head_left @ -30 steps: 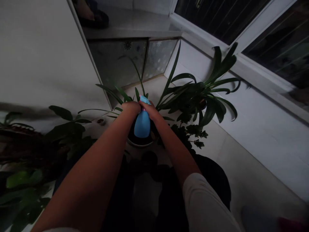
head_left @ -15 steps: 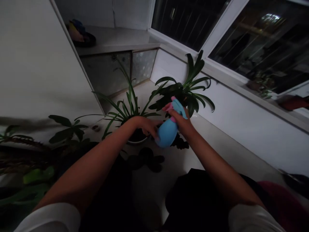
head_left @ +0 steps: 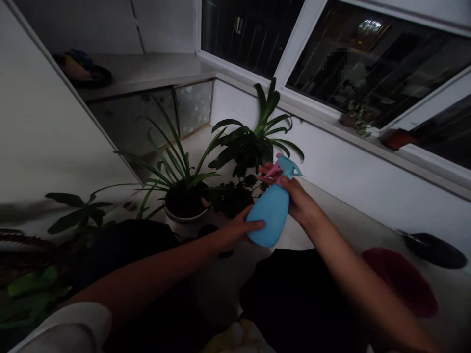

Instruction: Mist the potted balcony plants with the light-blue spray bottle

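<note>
A light blue spray bottle [head_left: 270,211] with a pink trigger and blue nozzle is tilted in the air in front of me. My right hand [head_left: 300,201] grips its neck at the trigger. My left hand [head_left: 237,228] rests its fingers against the lower left side of the bottle's body. Just beyond the bottle stand a long-leaved potted plant [head_left: 180,181] in a white pot [head_left: 184,220], a small dark leafy plant [head_left: 231,196] and a broad-leaved plant [head_left: 257,137].
More leafy plants [head_left: 69,215] crowd the left. A white wall stands left, and a low ledge with dark windows [head_left: 331,59] runs along the right. A dark red basin [head_left: 401,284] and a dark pan [head_left: 434,250] lie on the floor at right.
The bottle has moved right, away from above the white pot. My left hand shifted from the bottle's top to its lower side. My view has turned to the right.
</note>
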`<action>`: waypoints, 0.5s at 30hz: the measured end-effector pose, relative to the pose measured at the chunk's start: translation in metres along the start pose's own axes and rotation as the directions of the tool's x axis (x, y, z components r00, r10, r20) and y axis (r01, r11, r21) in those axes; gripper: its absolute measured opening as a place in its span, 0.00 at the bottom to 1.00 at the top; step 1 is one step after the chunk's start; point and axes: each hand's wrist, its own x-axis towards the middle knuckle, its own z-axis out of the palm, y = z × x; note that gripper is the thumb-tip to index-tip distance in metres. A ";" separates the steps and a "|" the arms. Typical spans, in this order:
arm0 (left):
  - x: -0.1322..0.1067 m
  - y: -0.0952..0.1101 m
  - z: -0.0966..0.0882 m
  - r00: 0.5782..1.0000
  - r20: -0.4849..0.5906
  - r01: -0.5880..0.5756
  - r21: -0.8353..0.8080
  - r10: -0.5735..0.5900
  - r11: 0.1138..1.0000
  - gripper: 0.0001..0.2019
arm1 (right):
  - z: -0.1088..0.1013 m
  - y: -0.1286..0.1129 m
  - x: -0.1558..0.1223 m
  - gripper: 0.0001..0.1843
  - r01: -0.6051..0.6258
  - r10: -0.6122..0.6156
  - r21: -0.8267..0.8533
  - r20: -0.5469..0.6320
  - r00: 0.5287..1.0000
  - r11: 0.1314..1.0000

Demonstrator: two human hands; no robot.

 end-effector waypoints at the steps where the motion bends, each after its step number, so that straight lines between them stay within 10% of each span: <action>1: -0.001 -0.006 0.005 0.999 -0.034 0.022 -0.009 -0.023 1.000 0.53 | -0.007 0.009 0.001 0.35 -0.068 0.067 0.041 0.024 0.997 0.997; 8: -0.002 -0.066 0.008 0.942 -0.266 0.216 0.017 -0.204 0.976 0.52 | -0.032 0.115 -0.012 0.32 -0.394 0.437 0.287 -0.101 0.894 0.873; 15: 0.010 -0.141 -0.023 0.838 -0.393 0.422 0.030 -0.377 0.906 0.44 | -0.046 0.180 -0.020 0.30 -0.509 0.535 0.183 -0.142 0.833 0.841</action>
